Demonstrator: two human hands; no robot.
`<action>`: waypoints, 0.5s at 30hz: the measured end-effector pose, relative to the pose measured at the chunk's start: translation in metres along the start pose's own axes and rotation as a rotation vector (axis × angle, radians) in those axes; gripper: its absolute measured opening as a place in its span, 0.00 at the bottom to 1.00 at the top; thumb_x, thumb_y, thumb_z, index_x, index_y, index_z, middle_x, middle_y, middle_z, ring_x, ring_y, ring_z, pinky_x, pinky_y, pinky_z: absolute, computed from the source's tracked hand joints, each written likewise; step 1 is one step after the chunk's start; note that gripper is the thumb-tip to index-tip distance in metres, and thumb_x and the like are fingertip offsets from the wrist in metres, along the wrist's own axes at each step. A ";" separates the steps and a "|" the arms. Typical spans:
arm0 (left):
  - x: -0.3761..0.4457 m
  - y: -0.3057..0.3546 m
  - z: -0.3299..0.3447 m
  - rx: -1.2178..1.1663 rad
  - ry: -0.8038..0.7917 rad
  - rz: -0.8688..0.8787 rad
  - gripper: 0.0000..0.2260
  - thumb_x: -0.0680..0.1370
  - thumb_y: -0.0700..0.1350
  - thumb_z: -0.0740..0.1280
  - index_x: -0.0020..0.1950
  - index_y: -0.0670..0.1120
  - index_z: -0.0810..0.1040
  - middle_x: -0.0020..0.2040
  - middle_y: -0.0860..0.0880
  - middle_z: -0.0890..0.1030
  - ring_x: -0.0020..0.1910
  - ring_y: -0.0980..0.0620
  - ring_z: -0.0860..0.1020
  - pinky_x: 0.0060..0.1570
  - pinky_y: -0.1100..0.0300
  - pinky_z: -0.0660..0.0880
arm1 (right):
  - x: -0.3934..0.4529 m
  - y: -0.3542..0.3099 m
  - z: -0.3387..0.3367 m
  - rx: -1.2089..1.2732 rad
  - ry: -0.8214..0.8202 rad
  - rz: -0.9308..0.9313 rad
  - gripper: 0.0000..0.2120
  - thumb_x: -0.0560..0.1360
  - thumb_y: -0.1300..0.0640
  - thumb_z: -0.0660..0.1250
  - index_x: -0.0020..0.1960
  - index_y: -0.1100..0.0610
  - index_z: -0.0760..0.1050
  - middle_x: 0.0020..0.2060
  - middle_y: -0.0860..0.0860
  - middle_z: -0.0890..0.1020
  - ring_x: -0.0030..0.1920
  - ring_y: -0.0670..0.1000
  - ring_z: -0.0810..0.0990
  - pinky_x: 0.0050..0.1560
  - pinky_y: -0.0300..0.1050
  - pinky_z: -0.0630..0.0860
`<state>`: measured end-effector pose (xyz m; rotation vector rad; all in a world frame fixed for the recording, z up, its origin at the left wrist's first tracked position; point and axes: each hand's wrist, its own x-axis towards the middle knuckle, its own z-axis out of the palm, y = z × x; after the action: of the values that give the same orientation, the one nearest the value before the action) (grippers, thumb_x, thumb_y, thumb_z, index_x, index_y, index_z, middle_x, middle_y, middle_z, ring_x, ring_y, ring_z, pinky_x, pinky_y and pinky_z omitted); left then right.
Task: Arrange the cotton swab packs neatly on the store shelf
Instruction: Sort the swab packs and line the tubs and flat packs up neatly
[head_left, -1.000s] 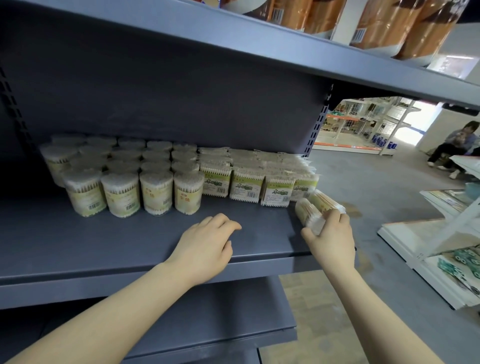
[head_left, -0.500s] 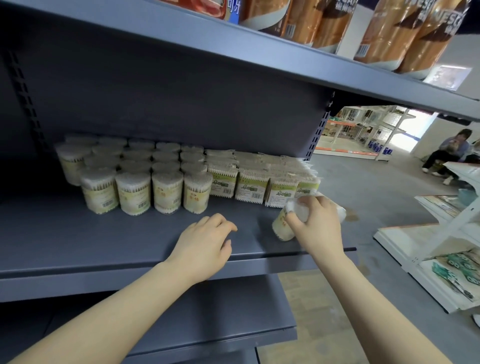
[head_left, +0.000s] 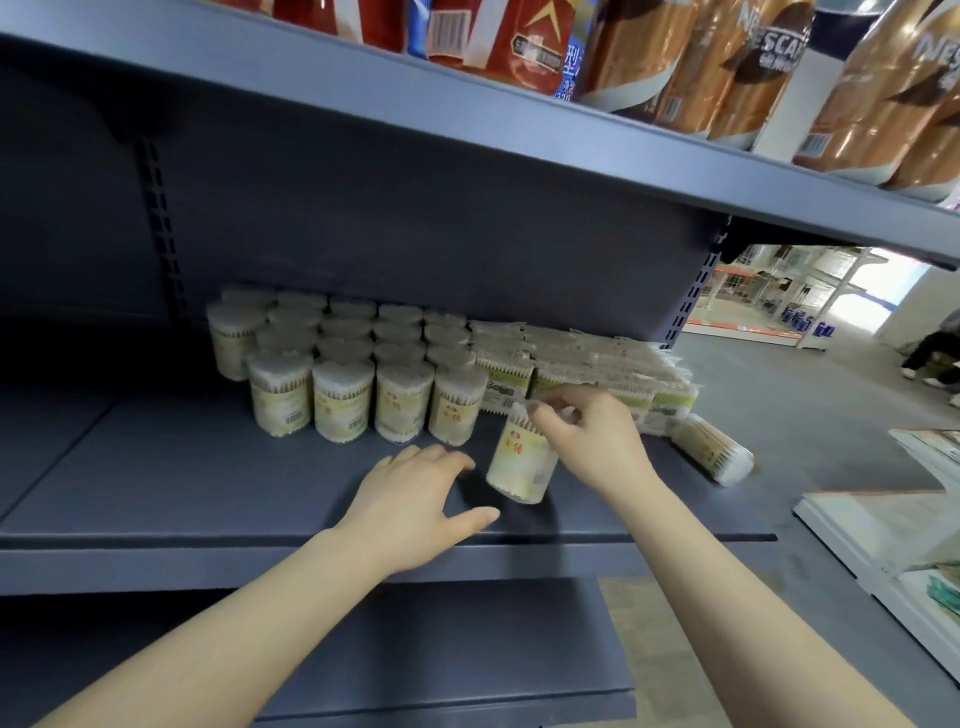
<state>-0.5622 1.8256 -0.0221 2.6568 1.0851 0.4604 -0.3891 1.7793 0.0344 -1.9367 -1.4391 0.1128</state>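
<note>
A dark grey back panel (head_left: 415, 223) with slotted uprights (head_left: 156, 228) fills the frame's middle, an upper shelf (head_left: 467, 109) carrying coffee packs (head_left: 753, 67) runs across the top, and at right lie grey floor (head_left: 789, 405), white racks (head_left: 883, 530) and a bright far aisle (head_left: 831, 291).

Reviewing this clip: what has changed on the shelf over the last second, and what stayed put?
The right hand carried one round swab pack leftward from the shelf's right end and now holds it by the top, upright near the front row. A second round pack now lies on its side at the right end. The left hand and stocked rows stayed.
</note>
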 end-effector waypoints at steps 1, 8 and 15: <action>-0.001 -0.001 -0.002 -0.007 0.009 -0.012 0.27 0.74 0.66 0.58 0.68 0.55 0.66 0.62 0.56 0.72 0.63 0.54 0.68 0.59 0.59 0.65 | 0.001 -0.004 0.002 0.016 -0.022 -0.005 0.10 0.73 0.53 0.65 0.51 0.55 0.81 0.40 0.45 0.79 0.39 0.42 0.74 0.32 0.26 0.65; -0.008 -0.009 -0.014 -0.166 0.056 -0.110 0.25 0.70 0.69 0.58 0.55 0.52 0.73 0.52 0.57 0.75 0.53 0.55 0.72 0.52 0.59 0.70 | 0.008 -0.031 0.020 0.139 -0.121 -0.031 0.07 0.74 0.53 0.64 0.45 0.53 0.81 0.35 0.42 0.79 0.34 0.38 0.73 0.32 0.29 0.67; -0.017 -0.018 -0.026 -0.202 0.088 -0.179 0.21 0.70 0.69 0.60 0.49 0.53 0.71 0.49 0.58 0.74 0.49 0.56 0.72 0.47 0.60 0.72 | 0.015 -0.047 0.037 0.178 -0.147 -0.043 0.12 0.76 0.51 0.62 0.42 0.57 0.81 0.22 0.42 0.72 0.25 0.40 0.69 0.27 0.31 0.63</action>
<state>-0.5949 1.8292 -0.0072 2.3605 1.2185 0.6204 -0.4383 1.8157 0.0391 -1.7822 -1.5108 0.3575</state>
